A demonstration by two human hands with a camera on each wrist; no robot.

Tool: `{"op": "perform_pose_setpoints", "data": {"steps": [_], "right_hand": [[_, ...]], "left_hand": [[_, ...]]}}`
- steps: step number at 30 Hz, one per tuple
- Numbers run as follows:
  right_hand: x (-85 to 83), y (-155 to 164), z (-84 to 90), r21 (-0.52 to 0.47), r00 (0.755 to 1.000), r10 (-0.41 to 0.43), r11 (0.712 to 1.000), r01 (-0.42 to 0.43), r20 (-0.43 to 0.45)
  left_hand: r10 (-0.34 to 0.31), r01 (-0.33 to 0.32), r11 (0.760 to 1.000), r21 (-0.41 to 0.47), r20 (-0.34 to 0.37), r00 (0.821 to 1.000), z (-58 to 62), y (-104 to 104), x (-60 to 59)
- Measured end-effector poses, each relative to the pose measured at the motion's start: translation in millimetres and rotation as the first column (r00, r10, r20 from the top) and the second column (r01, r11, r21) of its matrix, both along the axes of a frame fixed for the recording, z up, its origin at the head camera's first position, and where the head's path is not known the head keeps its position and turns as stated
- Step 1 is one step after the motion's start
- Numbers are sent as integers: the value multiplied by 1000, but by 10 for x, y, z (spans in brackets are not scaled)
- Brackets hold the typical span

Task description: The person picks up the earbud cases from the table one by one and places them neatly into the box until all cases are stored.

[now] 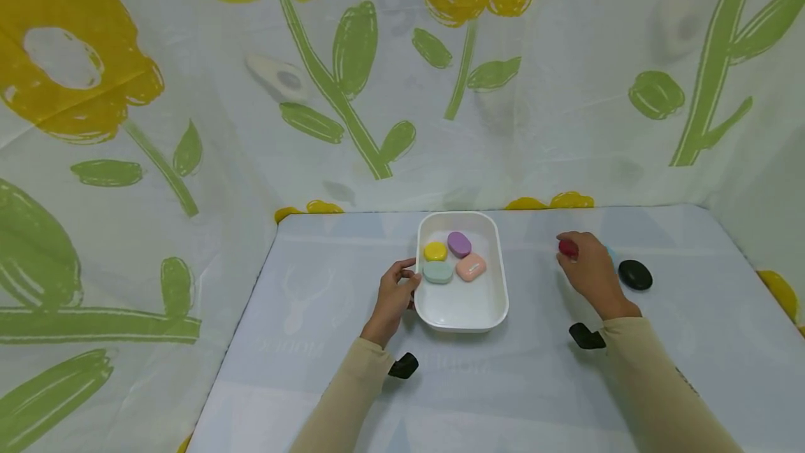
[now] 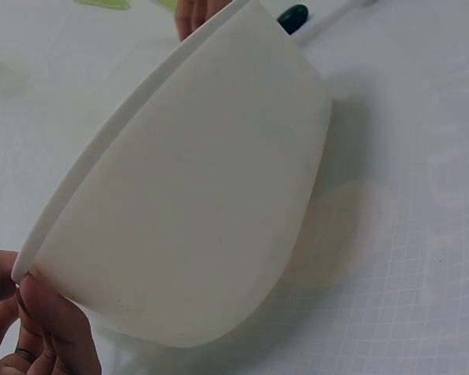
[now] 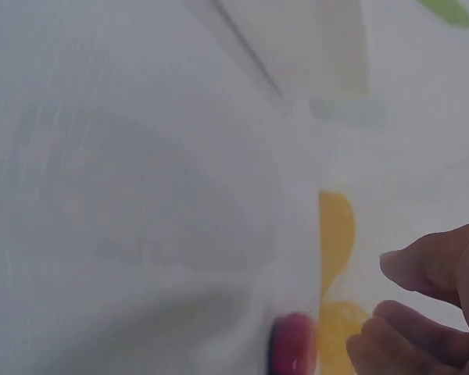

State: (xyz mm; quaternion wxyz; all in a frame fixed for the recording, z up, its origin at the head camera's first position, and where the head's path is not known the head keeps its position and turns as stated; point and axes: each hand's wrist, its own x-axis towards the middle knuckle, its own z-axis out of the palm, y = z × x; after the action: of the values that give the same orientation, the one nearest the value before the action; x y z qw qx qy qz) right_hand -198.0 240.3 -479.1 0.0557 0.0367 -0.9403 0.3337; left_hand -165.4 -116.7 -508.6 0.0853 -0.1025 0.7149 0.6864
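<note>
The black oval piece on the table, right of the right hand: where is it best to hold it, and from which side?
Probably pinch the black oval piece across its short width from above: it lies flat, apart from the right hand.

tray (image 1: 497,299): smooth white plastic, faint sheen
red case (image 1: 568,248): glossy plastic
black case (image 1: 635,275): shiny, smooth
desk (image 1: 314,285): matt printed cloth cover
backdrop (image 1: 189,89): soft matt floral cloth

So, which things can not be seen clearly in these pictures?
- Red piece, head view: partly covered by the right hand; blurred in right wrist view.
- Light blue thing, head view: mostly hidden behind that hand.
- White tray contents, left wrist view: hidden by its wall.
</note>
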Motion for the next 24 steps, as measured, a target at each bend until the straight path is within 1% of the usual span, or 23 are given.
{"op": "perform_pose_setpoints", "data": {"steps": [4,6,12,20,24], "right_hand": [[-12,129,-51,-6,999,-10,1000,10,-51],[-22,164,-62,6,998,-12,1000,12,-56],[-89,224,-101,44,1000,-23,999,24,-12],[-186,260,-210,98,998,-20,995,15,52],[-227,260,-266,111,998,-14,994,7,59]], "left_hand": [[7,-7,1000,-2,2,1000,8,0,-1],[9,-9,1000,-4,2,1000,13,0,-3],[9,-9,1000,-7,5,1000,24,7,-4],[12,-12,1000,-9,11,1000,29,24,2],[10,-10,1000,-1,13,1000,32,26,2]]}}
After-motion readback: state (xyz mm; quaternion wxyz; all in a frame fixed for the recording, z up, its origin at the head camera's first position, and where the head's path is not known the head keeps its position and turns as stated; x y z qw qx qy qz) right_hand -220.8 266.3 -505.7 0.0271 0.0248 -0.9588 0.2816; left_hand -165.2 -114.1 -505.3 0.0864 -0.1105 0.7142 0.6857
